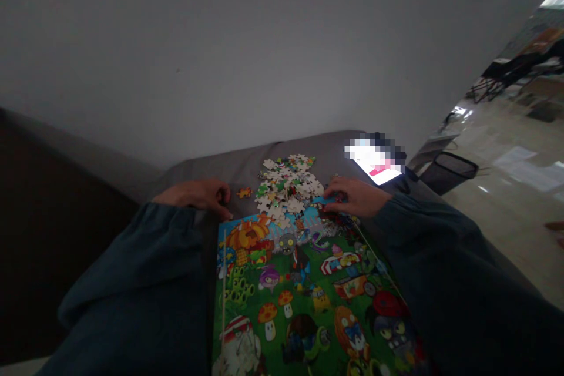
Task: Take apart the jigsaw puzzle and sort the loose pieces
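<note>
A colourful cartoon picture board (295,299) lies in front of me, printed with plants, mushrooms and zombies on green. At its far edge is a heap of loose jigsaw pieces (288,185), some white side up, a few overlapping the board. My left hand (200,194) is by the board's far left corner, fingers bent, with a gap between them and the thumb and nothing seen inside. Just right of it is a single orange jigsaw piece (244,192). Over the far right corner, my right hand (355,195) has thumb and fingers drawn together beside the heap; what they hold is unclear.
Everything rests on a grey cloth-like surface (207,165) against a pale wall (247,59). Beyond my right hand lies a lit phone (379,167), partly blurred. A black mesh-backed item (452,170) stands on the shiny floor (506,188) at right. Dim light darkens the left side.
</note>
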`<state>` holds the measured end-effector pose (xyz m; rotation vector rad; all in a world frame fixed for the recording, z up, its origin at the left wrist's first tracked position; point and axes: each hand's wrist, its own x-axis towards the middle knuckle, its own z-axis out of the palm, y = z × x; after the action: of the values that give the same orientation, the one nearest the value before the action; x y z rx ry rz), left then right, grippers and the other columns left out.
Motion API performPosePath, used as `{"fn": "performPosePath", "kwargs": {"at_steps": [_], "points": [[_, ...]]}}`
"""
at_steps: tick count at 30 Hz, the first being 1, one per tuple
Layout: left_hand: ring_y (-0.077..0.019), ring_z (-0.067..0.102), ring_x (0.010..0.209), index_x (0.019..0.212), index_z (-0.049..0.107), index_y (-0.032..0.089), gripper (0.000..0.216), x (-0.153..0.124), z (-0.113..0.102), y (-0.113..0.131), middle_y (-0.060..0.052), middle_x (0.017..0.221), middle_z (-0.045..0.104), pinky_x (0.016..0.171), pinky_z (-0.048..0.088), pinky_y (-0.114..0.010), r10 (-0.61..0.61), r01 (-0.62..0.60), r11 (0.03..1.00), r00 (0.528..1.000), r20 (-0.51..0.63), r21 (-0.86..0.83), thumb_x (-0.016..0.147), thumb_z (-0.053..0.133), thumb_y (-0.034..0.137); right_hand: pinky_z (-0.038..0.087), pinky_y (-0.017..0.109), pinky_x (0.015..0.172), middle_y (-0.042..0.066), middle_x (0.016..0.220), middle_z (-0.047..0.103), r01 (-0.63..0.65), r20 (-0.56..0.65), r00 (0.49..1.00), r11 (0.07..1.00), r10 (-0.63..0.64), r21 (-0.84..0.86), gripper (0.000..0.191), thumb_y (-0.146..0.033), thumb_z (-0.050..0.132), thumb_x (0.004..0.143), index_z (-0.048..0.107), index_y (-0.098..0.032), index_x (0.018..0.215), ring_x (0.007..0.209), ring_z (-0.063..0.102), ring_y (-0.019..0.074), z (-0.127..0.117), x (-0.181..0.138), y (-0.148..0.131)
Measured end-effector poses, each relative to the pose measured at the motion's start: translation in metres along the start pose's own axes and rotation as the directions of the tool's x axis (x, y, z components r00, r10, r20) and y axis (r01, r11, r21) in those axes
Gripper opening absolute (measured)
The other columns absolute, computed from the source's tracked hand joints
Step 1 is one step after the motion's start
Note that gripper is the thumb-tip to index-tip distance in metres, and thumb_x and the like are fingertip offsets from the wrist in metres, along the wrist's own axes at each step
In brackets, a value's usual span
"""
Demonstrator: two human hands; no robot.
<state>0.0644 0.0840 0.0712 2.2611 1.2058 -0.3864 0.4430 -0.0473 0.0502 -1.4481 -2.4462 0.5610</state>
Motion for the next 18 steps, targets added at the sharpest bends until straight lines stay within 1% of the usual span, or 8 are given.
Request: {"fn": "performPosePath", "kwargs": {"at_steps": [2, 4, 6, 9, 12, 15, 18], "points": [[-0.0151, 0.046, 0.064, 0.078, 0.056, 0.020, 0.036, 0.000, 0.003, -0.002, 0.002, 0.070, 0.055, 0.055, 0.028, -0.026, -0.001, 0.001, 1.000, 1.000, 0.020, -0.009, 0.057, 0.077, 0.042, 0.049, 0.035, 0.079, 0.012, 0.103, 0.063, -0.023, 0.010, 1.000, 1.000, 0.022, 0.007, 0.038, -0.047, 0.064, 0.087, 0.069, -0.014, 0.105, 0.088, 0.060, 0.0212, 0.001, 0.000, 0.000], [-0.0145, 0.045, 0.063, 0.075, 0.054, 0.021, 0.034, 0.001, 0.005, -0.003, 0.003, 0.066, 0.053, 0.055, 0.027, -0.026, 0.001, -0.001, 1.000, 1.000, 0.025, -0.013, 0.056, 0.076, 0.039, 0.048, 0.037, 0.084, 0.013, 0.105, 0.061, -0.046, 0.011, 0.999, 0.999, 0.046, 0.016, 0.038, -0.043, 0.066, 0.086, 0.068, -0.013, 0.108, 0.093, 0.059, 0.0224, 0.003, 0.001, 0.000], [-0.0138, 0.044, 0.062, 0.073, 0.053, 0.021, 0.032, 0.003, 0.007, -0.004, 0.004, 0.065, 0.052, 0.054, 0.027, -0.025, 0.006, -0.005, 1.000, 1.000, 0.017, -0.009, 0.057, 0.075, 0.037, 0.047, 0.037, 0.088, 0.013, 0.106, 0.060, -0.060, -0.001, 0.998, 0.998, 0.060, 0.025, 0.032, -0.037, 0.064, 0.088, 0.067, -0.013, 0.109, 0.096, 0.059, 0.0226, 0.005, 0.001, 0.001], [-0.0127, 0.044, 0.060, 0.071, 0.052, 0.021, 0.030, 0.006, 0.007, -0.007, 0.005, 0.064, 0.051, 0.053, 0.029, -0.025, 0.015, -0.015, 1.000, 1.000, -0.011, -0.002, 0.059, 0.074, 0.038, 0.047, 0.036, 0.090, 0.012, 0.105, 0.060, -0.058, -0.017, 0.998, 0.998, 0.059, 0.037, 0.023, -0.029, 0.060, 0.090, 0.065, -0.014, 0.106, 0.098, 0.059, 0.0215, 0.007, 0.002, 0.004], [-0.0129, 0.045, 0.060, 0.072, 0.055, 0.021, 0.028, 0.010, 0.005, -0.008, 0.003, 0.064, 0.053, 0.053, 0.031, -0.024, 0.028, -0.028, 1.000, 0.998, -0.053, 0.007, 0.068, 0.069, 0.044, 0.048, 0.034, 0.085, 0.011, 0.106, 0.061, -0.079, 0.017, 0.997, 0.996, 0.078, 0.046, 0.021, -0.025, 0.061, 0.089, 0.064, -0.014, 0.106, 0.094, 0.059, 0.0207, 0.007, 0.003, 0.007], [-0.0146, 0.050, 0.065, 0.079, 0.061, 0.019, 0.030, 0.014, 0.002, -0.006, 0.000, 0.070, 0.061, 0.056, 0.035, -0.025, 0.049, -0.047, 0.999, 0.993, -0.111, 0.017, 0.079, 0.059, 0.049, 0.048, 0.033, 0.079, 0.011, 0.105, 0.063, -0.129, 0.083, 0.989, 0.990, 0.124, 0.050, 0.022, -0.024, 0.063, 0.086, 0.064, -0.013, 0.104, 0.090, 0.059, 0.0204, 0.004, 0.004, 0.008], [-0.0162, 0.054, 0.068, 0.083, 0.065, 0.019, 0.033, 0.013, -0.001, 0.000, -0.002, 0.076, 0.066, 0.059, 0.038, -0.026, 0.062, -0.057, 0.998, 0.988, -0.139, 0.042, 0.083, 0.055, 0.051, 0.046, 0.034, 0.082, 0.010, 0.101, 0.065, -0.138, 0.114, 0.985, 0.989, 0.132, 0.046, 0.020, -0.027, 0.065, 0.084, 0.064, -0.015, 0.100, 0.094, 0.059, 0.0220, 0.000, 0.002, 0.008]]}}
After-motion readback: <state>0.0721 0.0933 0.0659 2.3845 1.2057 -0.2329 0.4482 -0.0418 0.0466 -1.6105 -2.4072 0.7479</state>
